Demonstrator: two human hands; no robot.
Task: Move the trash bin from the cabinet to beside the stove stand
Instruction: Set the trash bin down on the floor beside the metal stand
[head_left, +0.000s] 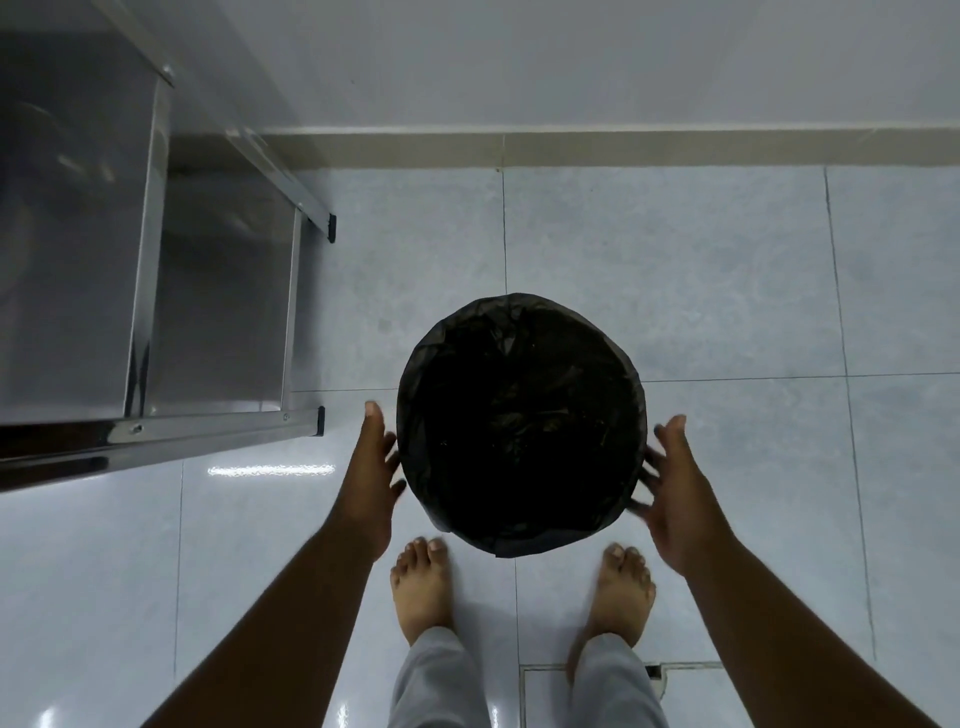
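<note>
A steel stove stand (150, 291) fills the left side, its 2 near legs on the pale floor tiles (675, 270), the wall behind. The round trash bin (519, 423), black-lined, stands upright, mouth up, just right of the stand, ahead of 2 bare feet (423, 592). Left hand (371, 478) and right hand (675, 499) flank its rim, fingers spread, gripping nothing.

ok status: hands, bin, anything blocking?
Left hand and right hand open, flanking the trash bin, grip unclear. Bin on floor tiles right of the stove stand. Nothing in the way.
</note>
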